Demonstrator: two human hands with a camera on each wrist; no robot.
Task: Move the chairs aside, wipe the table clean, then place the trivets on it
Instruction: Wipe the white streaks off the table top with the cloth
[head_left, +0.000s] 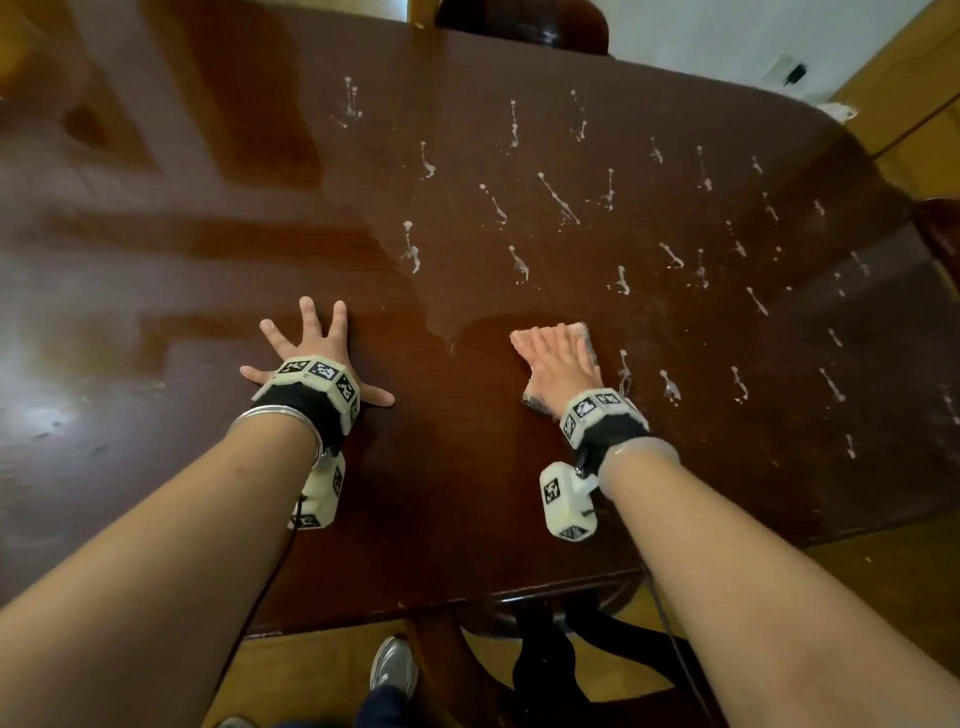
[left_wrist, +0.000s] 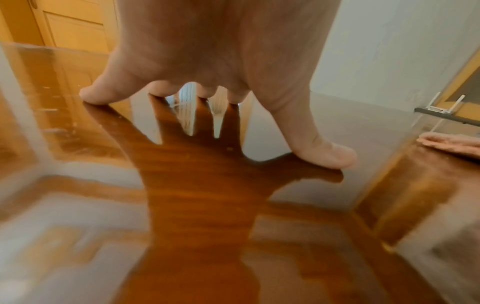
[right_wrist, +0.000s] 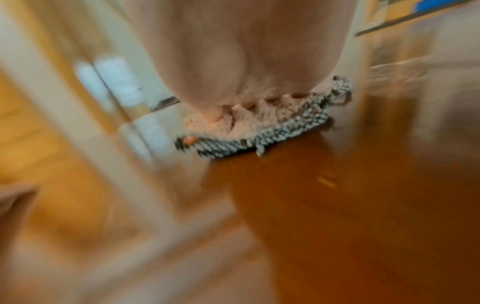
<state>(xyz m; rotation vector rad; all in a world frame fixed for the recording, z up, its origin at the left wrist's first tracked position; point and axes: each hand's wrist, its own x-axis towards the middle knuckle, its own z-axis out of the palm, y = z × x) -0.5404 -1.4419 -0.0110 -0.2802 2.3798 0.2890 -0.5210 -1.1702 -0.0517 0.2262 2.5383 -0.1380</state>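
Dark glossy wooden table (head_left: 467, 493): white streaks (head_left: 558, 197) beyond and right of my right fingertips; I'd sweep there in overlapping strokes. Left hand (head_left: 311, 358) splayed flat, holding nothing, bracing. Right hand (head_left: 558, 364) fingers straight, pressing pink cloth with speckled edge (head_left: 582, 332) flat. Trivets unseen.

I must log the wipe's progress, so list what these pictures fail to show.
- Trivets: in no view.
- Cloth: head view, mostly covered by the right hand.
- Right wrist view: motion blur smears the table.
- Chair: cut off by the head view's top edge.
- Left hand: head view, wrist rig covers its back.
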